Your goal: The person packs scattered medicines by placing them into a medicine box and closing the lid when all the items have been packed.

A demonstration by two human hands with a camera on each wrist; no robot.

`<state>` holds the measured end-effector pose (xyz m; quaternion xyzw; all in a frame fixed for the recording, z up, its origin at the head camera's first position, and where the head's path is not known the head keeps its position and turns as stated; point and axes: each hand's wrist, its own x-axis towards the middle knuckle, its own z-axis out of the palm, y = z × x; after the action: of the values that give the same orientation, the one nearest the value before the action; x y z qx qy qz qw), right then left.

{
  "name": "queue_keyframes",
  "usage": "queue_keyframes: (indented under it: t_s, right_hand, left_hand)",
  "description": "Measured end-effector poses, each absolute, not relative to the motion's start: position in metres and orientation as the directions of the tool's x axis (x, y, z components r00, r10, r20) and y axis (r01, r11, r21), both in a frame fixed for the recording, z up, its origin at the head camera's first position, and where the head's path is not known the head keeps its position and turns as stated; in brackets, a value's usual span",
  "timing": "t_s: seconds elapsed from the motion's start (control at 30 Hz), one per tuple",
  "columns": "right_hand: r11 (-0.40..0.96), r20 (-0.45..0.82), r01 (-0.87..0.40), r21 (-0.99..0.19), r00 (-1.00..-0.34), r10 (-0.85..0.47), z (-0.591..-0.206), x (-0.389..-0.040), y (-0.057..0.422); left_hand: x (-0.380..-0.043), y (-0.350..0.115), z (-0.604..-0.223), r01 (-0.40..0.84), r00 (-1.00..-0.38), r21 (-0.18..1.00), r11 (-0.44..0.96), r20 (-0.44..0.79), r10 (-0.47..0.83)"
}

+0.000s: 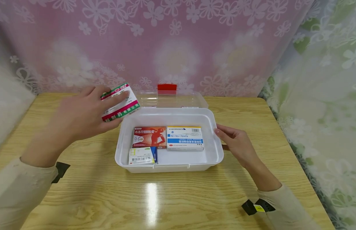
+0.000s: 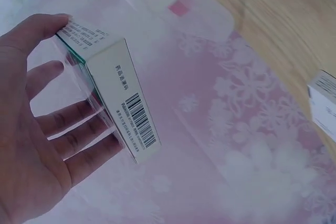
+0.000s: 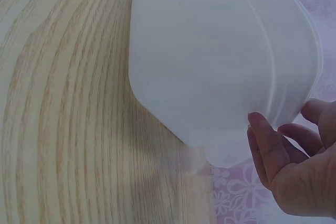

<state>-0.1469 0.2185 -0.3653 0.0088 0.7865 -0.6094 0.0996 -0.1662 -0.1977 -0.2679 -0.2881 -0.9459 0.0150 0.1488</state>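
Observation:
In the head view, a white plastic storage box [image 1: 172,168] stands on the table with its clear lid folded back. Inside lie a red-orange medicine box [image 1: 149,137], a white and blue medicine box [image 1: 185,139] and a small white medicine box [image 1: 140,156]. My left hand [image 1: 87,110] holds a green, white and magenta medicine box [image 1: 120,102] above the storage box's left rear corner; its barcode end shows in the left wrist view. My right hand [image 1: 236,142] grips the storage box's right rim, thumb on the edge and fingers against the outer wall [image 3: 210,66].
The clear lid [image 1: 189,99] with its red latch [image 1: 167,87] rests open behind the storage box. Another white carton [image 2: 324,106] appears at the right edge of the left wrist view. A pink flowered curtain [image 1: 172,48] hangs behind the wooden table [image 1: 108,198].

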Motion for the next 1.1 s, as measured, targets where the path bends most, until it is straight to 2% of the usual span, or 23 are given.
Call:
queue_keyframes:
  t_s: [0.43,0.83,1.1]
  right_hand:
    - [0.259,-0.171,0.14,-0.956,-0.98,-0.104,-0.365,-0.141,0.221]
    - [0.249,-0.161,0.132,-0.96,-0.982,-0.099,-0.367,-0.14,0.221]
    - [0.251,-0.151,0.121,-0.96,-0.983,-0.101,-0.368,-0.142,0.221]
  left_hand:
    - [-0.176,-0.14,-0.279,0.749,-0.639,-0.09,0.657,0.162,0.751]
    - [-0.171,-0.112,-0.306,0.809,-0.582,-0.054,0.586,0.073,0.81]
    - [-0.178,-0.111,-0.325,0.813,-0.577,-0.072,0.578,0.046,0.816]
